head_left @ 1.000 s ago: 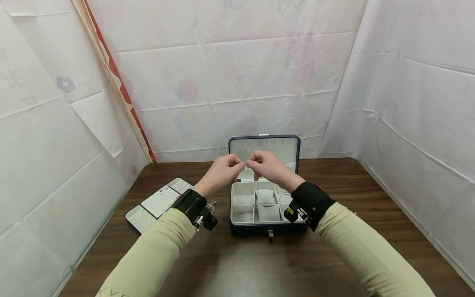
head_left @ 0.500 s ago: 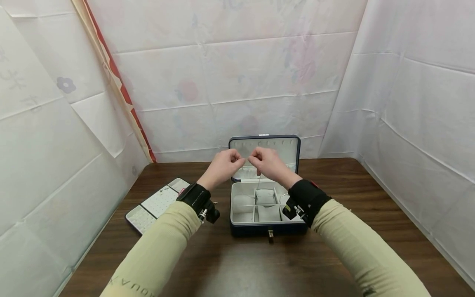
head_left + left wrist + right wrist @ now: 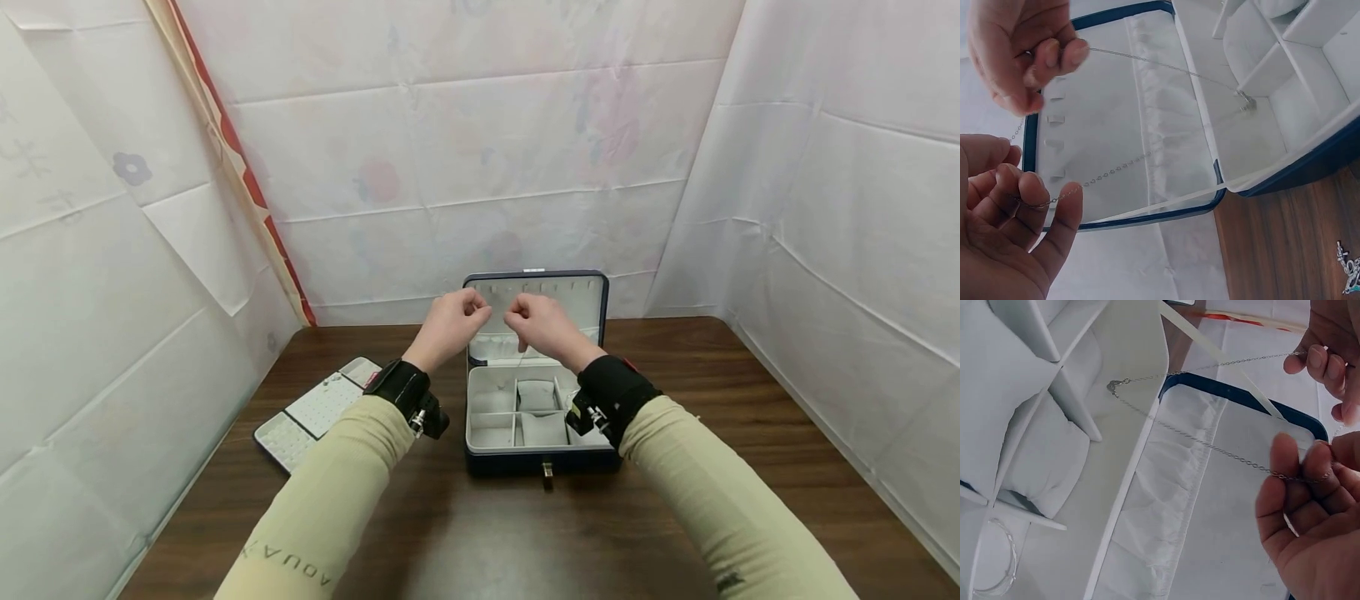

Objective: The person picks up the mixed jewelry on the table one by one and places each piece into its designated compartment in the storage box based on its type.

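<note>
A fine silver necklace [image 3: 1116, 170] hangs in a loop between my two hands, its small pendant [image 3: 1112, 386] dangling lowest, above the box. My left hand [image 3: 447, 323] pinches the chain at one side, fingertips curled. Close beside it, a small gap apart, my right hand [image 3: 546, 327] pinches the other side. Both hands are in front of the raised lid [image 3: 592, 292] of a dark blue jewelry box [image 3: 540, 464]. Small hooks line the lid near its top, and a gathered pocket runs across its lower part. The chain barely shows in the head view.
White dividers split the box into compartments; some hold cushions [image 3: 543, 431], one a thin bangle [image 3: 1009, 569]. A white jewelry tray [image 3: 318, 408] lies on the brown table [image 3: 510, 542] to the left. A silver jewelry piece [image 3: 1349, 269] lies beside the box.
Both hands have risen a little in front of the lid. Their fingertips, almost touching a second ago, have drawn slightly apart. Box and tray stay put.
</note>
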Available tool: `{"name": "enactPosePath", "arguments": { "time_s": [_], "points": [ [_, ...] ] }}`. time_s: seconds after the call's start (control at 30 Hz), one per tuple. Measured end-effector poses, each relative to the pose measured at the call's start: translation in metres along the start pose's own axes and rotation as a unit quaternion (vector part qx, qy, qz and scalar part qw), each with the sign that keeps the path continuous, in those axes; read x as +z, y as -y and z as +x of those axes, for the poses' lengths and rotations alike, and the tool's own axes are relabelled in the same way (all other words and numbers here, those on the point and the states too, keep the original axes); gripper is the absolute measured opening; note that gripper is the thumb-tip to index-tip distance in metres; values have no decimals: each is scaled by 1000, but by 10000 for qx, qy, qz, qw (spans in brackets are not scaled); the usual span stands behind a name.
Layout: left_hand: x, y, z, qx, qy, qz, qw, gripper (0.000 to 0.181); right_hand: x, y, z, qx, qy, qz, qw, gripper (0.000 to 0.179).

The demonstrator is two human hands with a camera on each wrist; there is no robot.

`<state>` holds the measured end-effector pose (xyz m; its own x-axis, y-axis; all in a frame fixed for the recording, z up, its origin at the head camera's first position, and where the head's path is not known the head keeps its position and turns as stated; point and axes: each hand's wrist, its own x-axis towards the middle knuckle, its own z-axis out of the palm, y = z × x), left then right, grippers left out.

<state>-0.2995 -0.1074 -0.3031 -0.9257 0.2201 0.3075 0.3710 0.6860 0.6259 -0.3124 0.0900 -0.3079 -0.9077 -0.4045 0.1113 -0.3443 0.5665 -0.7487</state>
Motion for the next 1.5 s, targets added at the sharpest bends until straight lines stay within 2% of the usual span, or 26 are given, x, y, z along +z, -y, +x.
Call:
{"name": "enactPosePath", "arguments": {
  "time_s": [0.33, 0.6, 0.73, 0.83, 1.1, 1.2, 1.3, 1.5],
  "points": [
    [2, 2, 5, 4, 85, -32, 10000, 16, 1, 1, 4, 90, 348, 477, 9982, 29],
    [3, 5, 9, -22, 115, -47, 9999, 17, 2, 1, 10, -92, 77, 236, 9996, 25],
    [5, 4, 10, -30, 50, 41, 10000, 17, 2, 0, 14, -312, -199, -344, 9987, 29],
    [7, 3, 11, -43, -34, 107, 9999, 18, 3, -1, 15, -557, -430, -856, 9938, 28],
    [13, 4, 14, -32, -305, 106, 9995, 15, 7, 0, 13, -851, -1087, -2175, 9663, 20],
    [14, 7, 14, 98, -443, 61, 9990, 14, 8, 0, 11, -919, -1216, -2397, 9588, 20],
    [13, 11, 14, 391, -562, 162, 9975, 14, 9, 1, 11, -878, -1229, -2532, 9555, 21],
    [12, 18, 15, 1114, -698, 966, 9866, 17, 10, 4, 13, -711, -1244, -2752, 9506, 21]
  ]
}}
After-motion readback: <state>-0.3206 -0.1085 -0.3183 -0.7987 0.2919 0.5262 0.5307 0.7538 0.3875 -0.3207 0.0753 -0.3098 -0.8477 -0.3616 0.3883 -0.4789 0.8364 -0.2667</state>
